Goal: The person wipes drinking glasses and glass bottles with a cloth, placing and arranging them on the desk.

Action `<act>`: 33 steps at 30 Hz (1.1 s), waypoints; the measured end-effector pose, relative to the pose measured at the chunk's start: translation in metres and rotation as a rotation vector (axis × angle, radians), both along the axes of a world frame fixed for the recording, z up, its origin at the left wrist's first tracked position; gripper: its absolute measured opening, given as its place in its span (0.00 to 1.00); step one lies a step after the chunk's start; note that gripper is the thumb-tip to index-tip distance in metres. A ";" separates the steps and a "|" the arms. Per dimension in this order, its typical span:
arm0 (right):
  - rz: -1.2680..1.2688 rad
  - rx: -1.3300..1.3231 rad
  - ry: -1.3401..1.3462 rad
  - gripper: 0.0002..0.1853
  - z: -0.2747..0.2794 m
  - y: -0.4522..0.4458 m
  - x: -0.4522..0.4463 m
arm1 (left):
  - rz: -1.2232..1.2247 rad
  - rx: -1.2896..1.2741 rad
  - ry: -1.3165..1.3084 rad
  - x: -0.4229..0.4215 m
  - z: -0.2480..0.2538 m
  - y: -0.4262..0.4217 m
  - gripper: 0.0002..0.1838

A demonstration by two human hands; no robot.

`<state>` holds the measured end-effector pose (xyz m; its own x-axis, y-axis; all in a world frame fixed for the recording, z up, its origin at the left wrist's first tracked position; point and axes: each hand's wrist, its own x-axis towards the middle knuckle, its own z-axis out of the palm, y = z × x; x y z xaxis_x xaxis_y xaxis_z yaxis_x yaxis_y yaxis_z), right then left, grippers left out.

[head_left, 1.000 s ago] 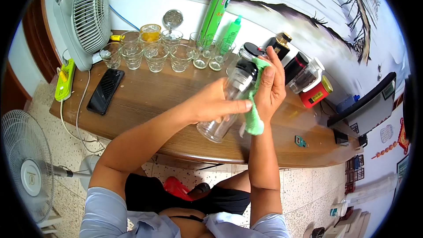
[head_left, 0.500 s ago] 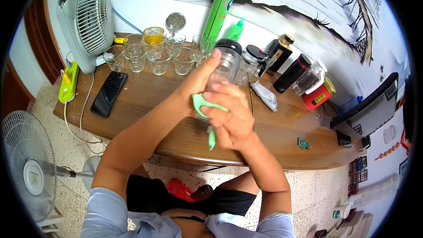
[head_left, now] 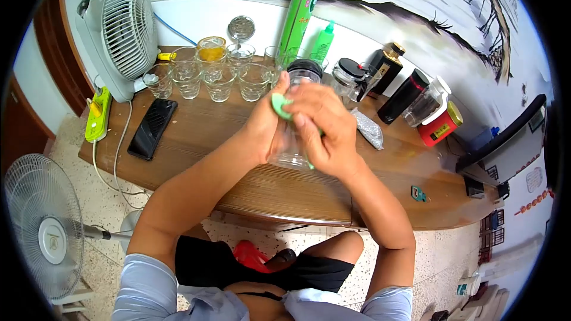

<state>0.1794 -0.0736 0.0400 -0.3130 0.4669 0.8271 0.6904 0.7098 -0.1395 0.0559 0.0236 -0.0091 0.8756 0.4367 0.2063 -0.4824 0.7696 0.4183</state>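
Observation:
A clear bottle with a black lid (head_left: 304, 66) leans over the table's middle, its glass base (head_left: 290, 159) toward me. My left hand (head_left: 266, 120) is wrapped round its left side, thumb up near the lid. On its right side my right hand (head_left: 326, 123) presses a green cloth (head_left: 281, 107) against the glass; most of the cloth is hidden under the fingers. Behind the bottle stand several clear glasses (head_left: 219, 81), one holding something yellow. A silvery pouch (head_left: 369, 128) lies just right of my right hand.
A black phone (head_left: 152, 129) and a power strip (head_left: 97, 115) lie left, beside a box fan (head_left: 127, 31). Green spray can (head_left: 302, 12), green bottle (head_left: 323, 43), glass teapot (head_left: 347, 77), dark flask (head_left: 403, 96) and red tin (head_left: 440, 123) stand behind. A teal opener (head_left: 418, 194) lies right.
The bottle has gone from a tilt toward the right to a steeper pose nearer the middle. My right hand and the cloth moved left onto its side, then up toward the lid.

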 end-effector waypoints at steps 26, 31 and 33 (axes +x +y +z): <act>0.191 -0.483 0.899 0.41 -0.054 -0.023 -0.012 | 0.889 0.859 0.184 -0.003 0.015 -0.030 0.30; 0.348 -0.470 0.892 0.51 -0.067 -0.015 -0.017 | 0.952 0.752 0.156 -0.013 0.023 -0.023 0.30; 0.447 -0.561 0.927 0.62 -0.060 -0.026 -0.017 | 0.949 0.763 0.167 -0.016 0.021 -0.012 0.31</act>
<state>0.1626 -0.0997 -0.0196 0.0727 0.8400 0.5377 -0.1353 0.5425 -0.8291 0.0397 0.0112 0.0122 0.3165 0.7317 0.6037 -0.6148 -0.3265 0.7179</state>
